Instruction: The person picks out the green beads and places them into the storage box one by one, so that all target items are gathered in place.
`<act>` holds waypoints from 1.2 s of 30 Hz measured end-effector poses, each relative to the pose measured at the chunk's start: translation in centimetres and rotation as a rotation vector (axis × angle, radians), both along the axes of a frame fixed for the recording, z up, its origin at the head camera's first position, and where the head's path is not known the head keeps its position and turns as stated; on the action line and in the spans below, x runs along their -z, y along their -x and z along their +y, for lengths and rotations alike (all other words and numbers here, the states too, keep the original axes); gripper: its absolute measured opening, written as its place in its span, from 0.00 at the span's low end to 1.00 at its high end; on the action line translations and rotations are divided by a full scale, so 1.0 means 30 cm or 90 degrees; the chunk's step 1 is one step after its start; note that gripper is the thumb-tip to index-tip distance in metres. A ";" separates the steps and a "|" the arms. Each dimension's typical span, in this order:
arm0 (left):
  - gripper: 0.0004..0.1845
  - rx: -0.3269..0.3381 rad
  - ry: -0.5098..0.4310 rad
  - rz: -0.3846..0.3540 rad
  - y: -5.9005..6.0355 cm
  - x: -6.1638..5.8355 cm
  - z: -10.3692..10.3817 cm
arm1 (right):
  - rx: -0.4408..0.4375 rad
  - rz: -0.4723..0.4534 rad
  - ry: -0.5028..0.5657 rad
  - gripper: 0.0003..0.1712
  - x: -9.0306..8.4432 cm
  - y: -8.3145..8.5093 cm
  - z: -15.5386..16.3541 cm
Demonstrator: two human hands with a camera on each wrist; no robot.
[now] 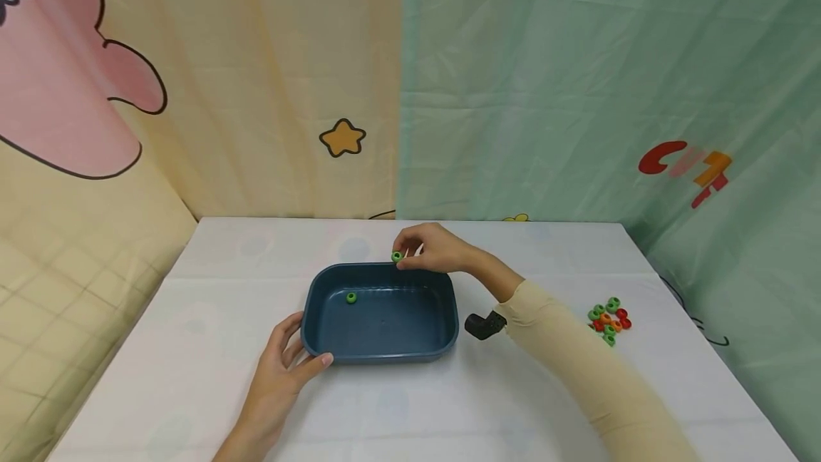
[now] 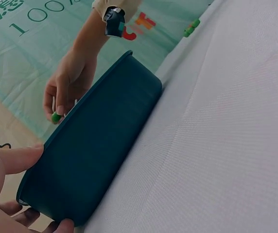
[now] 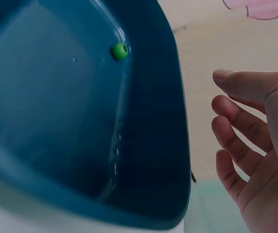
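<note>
Evidently we are steadying the blue tray on the bench with our left hand curled at its near-left corner, while our right hand is pinching a green bead over the far rim, above another green bead inside.

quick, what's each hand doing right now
Left hand: grips the near-left corner of the blue tray.
Right hand: pinches a green bead over the tray's far rim.

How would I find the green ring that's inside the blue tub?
Look at the white table and find the dark blue tub in the middle. One green ring lies alone on the tub's floor, near its far left corner. The other green ring is pinched in the right hand above the rim, and the rest sit heaped far right.
</note>
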State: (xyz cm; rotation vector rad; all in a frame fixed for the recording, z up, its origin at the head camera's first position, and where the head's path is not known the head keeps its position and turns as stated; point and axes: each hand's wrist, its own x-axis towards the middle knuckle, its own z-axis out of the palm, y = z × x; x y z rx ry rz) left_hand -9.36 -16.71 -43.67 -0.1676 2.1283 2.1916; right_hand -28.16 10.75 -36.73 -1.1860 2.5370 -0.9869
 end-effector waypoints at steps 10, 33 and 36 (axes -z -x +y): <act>0.46 -0.001 0.005 0.002 0.001 -0.001 0.000 | -0.062 0.021 -0.013 0.07 0.003 -0.004 -0.129; 0.46 -0.001 -0.005 -0.006 0.005 0.001 0.002 | -0.043 0.016 0.000 0.15 -0.008 -0.013 -0.105; 0.46 -0.001 -0.009 -0.007 0.004 0.001 0.001 | -0.035 0.011 0.000 0.14 -0.010 -0.019 -0.085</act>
